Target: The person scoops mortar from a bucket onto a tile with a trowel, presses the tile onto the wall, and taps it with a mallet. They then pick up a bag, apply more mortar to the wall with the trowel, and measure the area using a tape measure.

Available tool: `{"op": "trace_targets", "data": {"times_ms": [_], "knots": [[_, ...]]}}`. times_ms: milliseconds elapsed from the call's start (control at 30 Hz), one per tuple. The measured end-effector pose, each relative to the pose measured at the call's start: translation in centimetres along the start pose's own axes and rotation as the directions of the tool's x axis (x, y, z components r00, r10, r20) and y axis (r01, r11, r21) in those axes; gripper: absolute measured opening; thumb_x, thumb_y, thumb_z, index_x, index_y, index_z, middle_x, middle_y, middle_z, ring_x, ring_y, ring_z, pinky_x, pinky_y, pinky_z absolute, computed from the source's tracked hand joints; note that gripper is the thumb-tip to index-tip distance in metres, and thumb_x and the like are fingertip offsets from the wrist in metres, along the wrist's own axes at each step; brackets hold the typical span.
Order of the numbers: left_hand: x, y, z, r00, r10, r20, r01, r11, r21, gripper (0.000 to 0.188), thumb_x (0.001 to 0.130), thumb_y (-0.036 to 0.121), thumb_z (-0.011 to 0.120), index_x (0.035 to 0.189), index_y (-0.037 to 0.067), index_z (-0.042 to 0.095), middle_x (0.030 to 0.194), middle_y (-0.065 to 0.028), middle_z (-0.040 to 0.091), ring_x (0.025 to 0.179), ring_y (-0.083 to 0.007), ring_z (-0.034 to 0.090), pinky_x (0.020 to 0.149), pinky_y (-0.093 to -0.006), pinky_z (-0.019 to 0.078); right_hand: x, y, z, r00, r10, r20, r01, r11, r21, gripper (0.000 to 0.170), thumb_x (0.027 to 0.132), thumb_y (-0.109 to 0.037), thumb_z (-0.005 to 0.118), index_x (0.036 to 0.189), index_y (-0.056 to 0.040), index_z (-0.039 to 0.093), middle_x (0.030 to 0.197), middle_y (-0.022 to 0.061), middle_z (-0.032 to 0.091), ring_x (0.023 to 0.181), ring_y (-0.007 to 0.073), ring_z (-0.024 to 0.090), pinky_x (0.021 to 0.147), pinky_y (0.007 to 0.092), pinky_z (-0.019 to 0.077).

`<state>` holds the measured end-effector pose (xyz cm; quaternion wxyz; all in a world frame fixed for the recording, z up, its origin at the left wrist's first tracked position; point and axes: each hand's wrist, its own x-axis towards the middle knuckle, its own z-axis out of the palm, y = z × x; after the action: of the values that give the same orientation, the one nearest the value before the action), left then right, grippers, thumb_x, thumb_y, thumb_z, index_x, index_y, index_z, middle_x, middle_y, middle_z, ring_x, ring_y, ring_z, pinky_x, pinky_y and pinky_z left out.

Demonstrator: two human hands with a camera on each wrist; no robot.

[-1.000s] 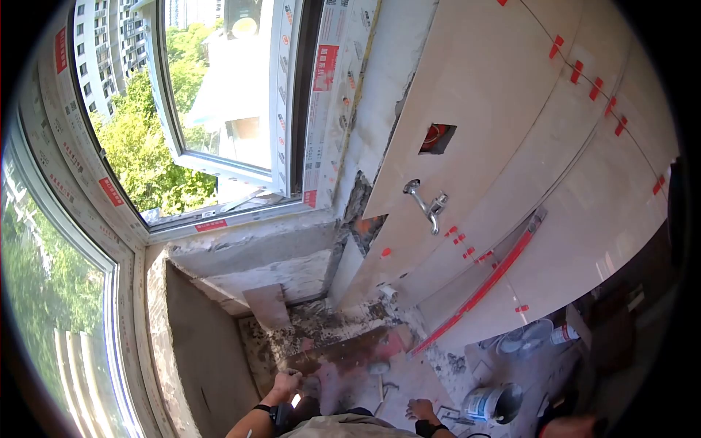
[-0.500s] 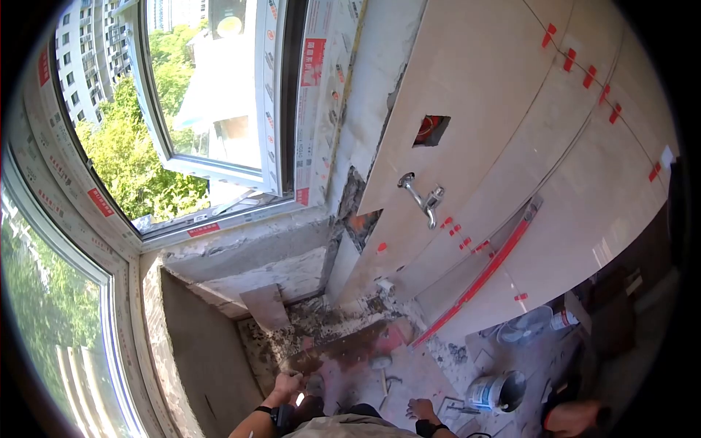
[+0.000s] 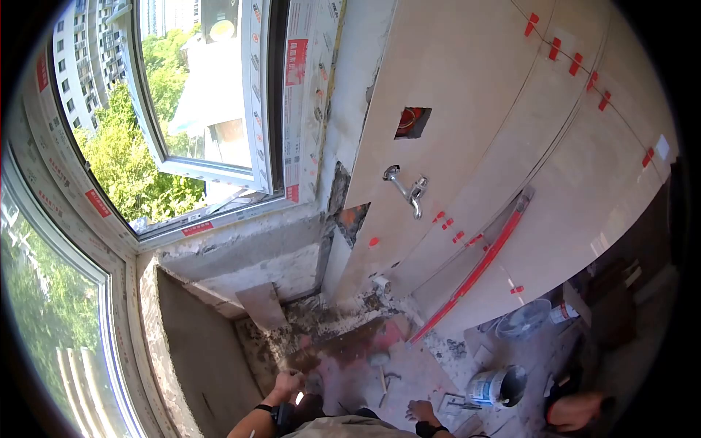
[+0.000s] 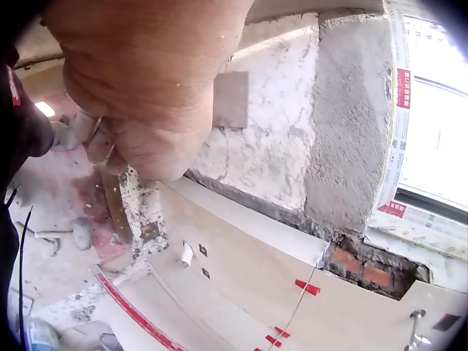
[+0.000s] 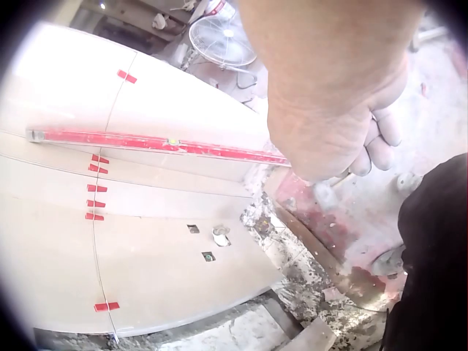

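Observation:
My left hand hangs low in front of my body, fingers loosely curled; no object shows in it. In the left wrist view, the back of the wrist covers much of its palm side. Lower right of it, my right hand hangs with relaxed, bent fingers and nothing visible in them. On the floor between the hands lies a mallet with a pale handle. A long red spirit level leans along the tiled wall, beyond my right hand.
A bucket, a trowel and a fan stand or lie at the right. Another person's bare limb shows at lower right. A tap juts from the wall. The window stands open; a loose tile leans below it.
The head view has turned slightly right, so window, wall and tap sit further left. Both hands keep nearly the same pose. The other person's limb at lower right shows more fully.

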<state>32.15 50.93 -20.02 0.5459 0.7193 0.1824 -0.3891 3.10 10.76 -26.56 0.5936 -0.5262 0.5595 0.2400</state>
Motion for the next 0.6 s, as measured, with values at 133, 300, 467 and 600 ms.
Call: {"op": "trace_targets", "data": {"times_ms": [133, 300, 467, 600], "knots": [[-1.0, 0.2, 1.4, 1.000, -0.028, -0.014, 0.028, 0.999, 0.019, 0.024, 0.081, 0.016, 0.063, 0.092, -0.005, 0.066, 0.078, -0.0107, 0.067, 0.067, -0.0169, 0.066, 0.059, -0.0295, 0.0528, 0.0, 0.3, -0.5, 0.991, -0.086, -0.101, 0.082, 0.996, -0.040, 0.022, 0.082, -0.023, 0.053, 0.076, -0.0017, 0.055, 0.066, 0.0126, 0.058, 0.055, 0.0277, 0.062, 0.050, 0.0379, 0.0516], [-4.3, 0.1, 4.7, 0.999, -0.036, 0.011, 0.036, 0.999, -0.010, 0.024, 0.083, 0.016, 0.062, 0.097, -0.003, 0.064, 0.079, -0.0089, 0.066, 0.064, -0.0155, 0.063, 0.055, -0.0280, 0.0505, -2.8, 1.7, -1.6, 0.987, -0.115, -0.113, 0.117, 0.993, 0.005, 0.023, 0.081, -0.022, 0.052, 0.075, -0.0001, 0.055, 0.065, 0.0130, 0.058, 0.054, 0.0262, 0.062, 0.049, 0.0366, 0.0514], [-7.7, -0.7, 9.1, 0.992, -0.072, 0.101, 0.068, 0.997, 0.043, 0.025, 0.084, 0.015, 0.059, 0.102, -0.002, 0.059, 0.080, -0.0093, 0.065, 0.066, -0.0159, 0.063, 0.056, -0.0279, 0.0509, -2.3, 8.4, -5.3, 0.998, -0.056, 0.006, 0.056, 0.994, 0.091, 0.028, 0.088, -0.035, 0.050, 0.087, -0.0087, 0.057, 0.071, 0.0094, 0.062, 0.058, 0.0259, 0.064, 0.047, 0.0377, 0.0508], [-6.6, -3.7, 11.5, 0.981, -0.095, 0.171, 0.068, 0.986, 0.155, 0.030, 0.085, 0.015, 0.055, 0.112, 0.001, 0.056, 0.084, -0.0107, 0.067, 0.070, -0.0178, 0.065, 0.059, -0.0293, 0.0522, -0.6, 15.5, -8.6, 0.993, -0.061, 0.102, 0.037, 0.974, 0.225, 0.035, 0.088, -0.035, 0.044, 0.076, -0.0040, 0.055, 0.070, 0.0119, 0.063, 0.058, 0.0272, 0.065, 0.049, 0.0394, 0.0526]]}}
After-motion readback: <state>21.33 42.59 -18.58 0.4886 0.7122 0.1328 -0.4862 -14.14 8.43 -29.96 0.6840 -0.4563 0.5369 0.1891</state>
